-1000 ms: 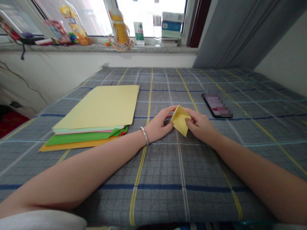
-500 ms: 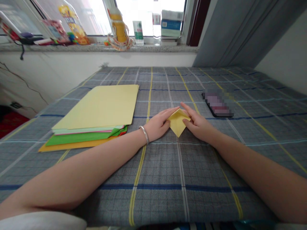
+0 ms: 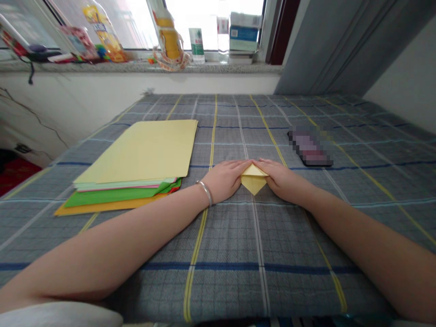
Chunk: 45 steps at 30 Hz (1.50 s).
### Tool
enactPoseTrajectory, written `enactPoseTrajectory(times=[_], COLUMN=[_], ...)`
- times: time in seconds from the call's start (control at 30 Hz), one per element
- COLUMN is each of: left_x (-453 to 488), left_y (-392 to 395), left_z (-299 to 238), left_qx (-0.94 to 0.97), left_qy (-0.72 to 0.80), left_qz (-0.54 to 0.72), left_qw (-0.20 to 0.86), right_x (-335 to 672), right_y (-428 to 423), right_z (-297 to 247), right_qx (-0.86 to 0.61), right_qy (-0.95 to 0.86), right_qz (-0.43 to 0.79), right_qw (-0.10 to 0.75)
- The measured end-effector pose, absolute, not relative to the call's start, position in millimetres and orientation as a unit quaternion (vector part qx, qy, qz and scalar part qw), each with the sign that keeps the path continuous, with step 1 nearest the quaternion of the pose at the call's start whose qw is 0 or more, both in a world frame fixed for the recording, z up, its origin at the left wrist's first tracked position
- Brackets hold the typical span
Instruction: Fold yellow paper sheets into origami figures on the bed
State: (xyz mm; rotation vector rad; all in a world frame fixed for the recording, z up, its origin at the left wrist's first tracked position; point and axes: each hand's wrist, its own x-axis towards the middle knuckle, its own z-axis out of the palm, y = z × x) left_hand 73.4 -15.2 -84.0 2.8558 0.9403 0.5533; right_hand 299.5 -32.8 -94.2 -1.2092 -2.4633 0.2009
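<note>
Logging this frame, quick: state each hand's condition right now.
Left hand: open, flat, fingers pressing the folded yellow paper onto the checked cloth.
Right hand: open, flat, pressing the same paper from the other side.

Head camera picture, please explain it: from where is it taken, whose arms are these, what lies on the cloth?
The camera sits on a person's head and looks forward and down, so both arms are that person's own. No machine is here. The left hand, wearing a bracelet, and the right hand press flat on a small folded yellow paper on the checked cloth. Left of it lies a stack of coloured sheets, right of it a phone.
</note>
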Motion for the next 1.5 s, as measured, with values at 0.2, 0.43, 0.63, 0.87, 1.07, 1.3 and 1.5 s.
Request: enactPoseTrajectory(times=[0.2, 0.43, 0.63, 0.87, 1.07, 1.3, 1.5], left_x=[71, 65, 67, 71, 70, 66, 62], left_y=[-21, -24, -20, -19, -15, -16, -17], left_z=[-77, -76, -77, -74, -78, -73, -69], left_qx=[0.927, 0.923, 0.919, 0.916, 0.919, 0.936, 0.945], left_qy=[0.353, 0.360, 0.353, 0.339, 0.331, 0.311, 0.289], left_qz=[0.117, 0.112, 0.159, 0.143, 0.148, 0.116, 0.109], left_qw=[-0.049, -0.083, -0.077, -0.157, -0.156, -0.119, -0.109], right_x=[299, 299, 293, 290, 298, 309, 311], right_y=[-37, -46, -52, -49, -41, -38, -39], right_z=[-90, -77, -67, -72, -74, -76, -76], right_qx=[-0.430, -0.462, -0.535, -0.527, -0.497, -0.493, -0.494], right_qy=[-0.887, -0.870, -0.807, -0.807, -0.830, -0.854, -0.857], right_qz=[0.033, 0.026, 0.096, 0.084, 0.090, 0.045, 0.022], right_qw=[0.165, 0.172, 0.232, 0.252, 0.237, 0.160, 0.145])
